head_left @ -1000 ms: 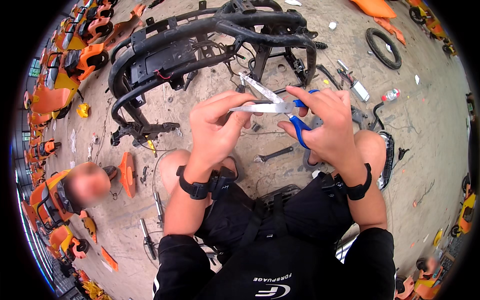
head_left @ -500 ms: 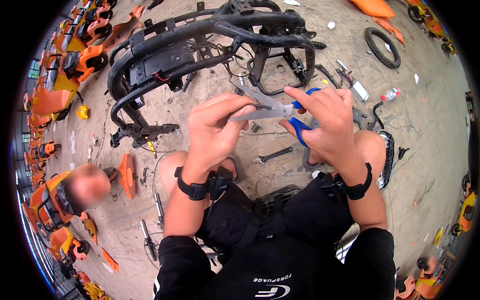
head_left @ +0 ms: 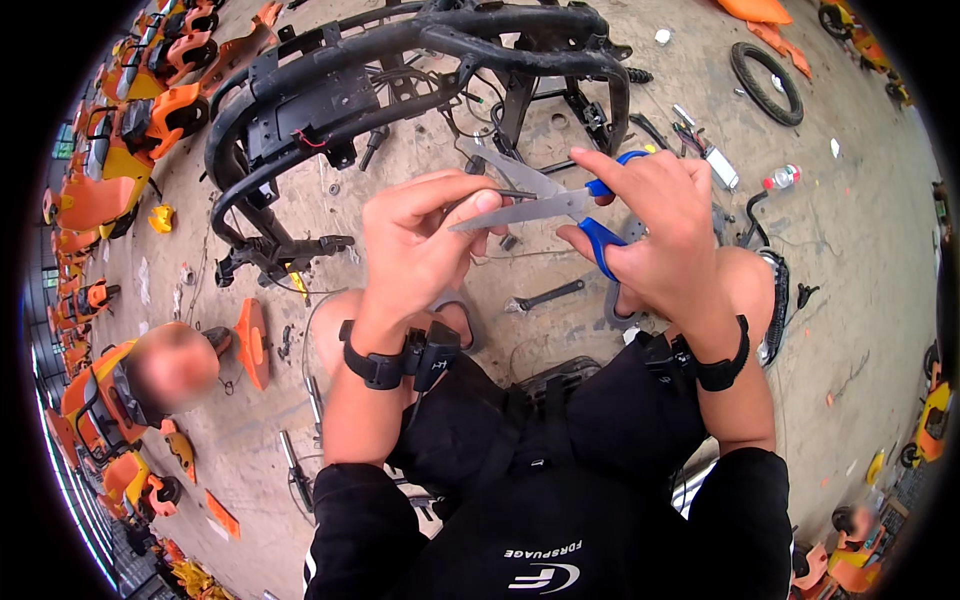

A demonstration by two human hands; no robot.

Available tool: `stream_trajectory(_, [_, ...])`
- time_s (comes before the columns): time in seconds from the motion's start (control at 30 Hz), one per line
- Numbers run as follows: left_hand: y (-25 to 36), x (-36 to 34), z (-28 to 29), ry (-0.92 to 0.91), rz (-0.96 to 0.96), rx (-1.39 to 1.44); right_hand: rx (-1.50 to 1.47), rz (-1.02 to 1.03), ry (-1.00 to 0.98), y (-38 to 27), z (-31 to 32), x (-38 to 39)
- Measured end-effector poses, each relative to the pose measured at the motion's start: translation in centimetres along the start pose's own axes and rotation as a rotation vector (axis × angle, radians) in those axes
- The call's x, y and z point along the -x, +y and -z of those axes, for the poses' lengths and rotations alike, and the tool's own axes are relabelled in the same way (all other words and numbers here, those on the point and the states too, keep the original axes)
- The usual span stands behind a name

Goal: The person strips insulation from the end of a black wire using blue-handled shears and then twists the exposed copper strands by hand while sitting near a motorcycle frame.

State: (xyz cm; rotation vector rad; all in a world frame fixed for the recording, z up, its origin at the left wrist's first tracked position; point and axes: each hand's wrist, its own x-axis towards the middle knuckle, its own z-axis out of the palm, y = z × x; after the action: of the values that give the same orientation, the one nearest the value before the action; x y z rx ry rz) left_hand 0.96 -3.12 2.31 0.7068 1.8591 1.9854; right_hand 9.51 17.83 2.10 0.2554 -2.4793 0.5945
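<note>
My left hand (head_left: pixel 410 240) pinches a thin black cable (head_left: pixel 514 194) between thumb and fingertips, in front of my knees. In my right hand (head_left: pixel 668 225) is a pair of scissors (head_left: pixel 530 211) with blue handles, thumb and fingers working the loops. Its blades are spread apart and point left, towards the left hand. The cable's short end lies between the blades, near their pivot; whether an edge touches it I cannot tell. The lower blade crosses just in front of the left thumb. Beyond both hands stands a black tubular vehicle frame (head_left: pixel 480 30) with loose wiring.
An adjustable wrench (head_left: pixel 545 295) lies on the concrete between my feet. To the right are a silver box with wires (head_left: pixel 721 168), a plastic bottle (head_left: pixel 783 177) and a tyre (head_left: pixel 742 78). Orange vehicles (head_left: pixel 95 200) line the left side, near an orange panel (head_left: pixel 252 345).
My left hand has shifted slightly left, with the cable still pinched. The scissors remain spread around the cable. The whole view has shifted a little.
</note>
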Motion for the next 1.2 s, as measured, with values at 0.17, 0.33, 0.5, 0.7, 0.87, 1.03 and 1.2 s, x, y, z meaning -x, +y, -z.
stream_trajectory(0.17, [-0.22,0.04,0.09,-0.016,-0.040,-0.040,0.043,0.014,-0.029,0.07,0.10,0.02])
stream_trajectory(0.33, [-0.09,-0.04,-0.04,-0.013,-0.072,-0.106,0.054,0.025,-0.040,0.23,0.11,0.12])
stream_trajectory(0.5, [-0.17,0.06,-0.03,-0.009,-0.019,-0.087,0.066,0.035,-0.046,0.28,0.15,0.24])
stream_trajectory(0.7, [0.06,0.08,-0.43,-0.004,0.006,0.000,0.088,0.036,-0.032,0.05,0.35,0.27])
stream_trajectory(0.87, [-0.16,0.12,-0.40,-0.007,0.009,0.025,0.078,0.042,0.001,-0.03,0.22,0.11])
stream_trajectory(1.03, [-0.22,0.19,-0.52,0.003,0.004,0.029,0.041,0.032,0.013,-0.06,-0.03,0.18])
stream_trajectory(1.2, [-0.37,0.16,-0.65,-0.009,0.000,0.071,0.052,0.018,-0.004,-0.07,0.23,0.29])
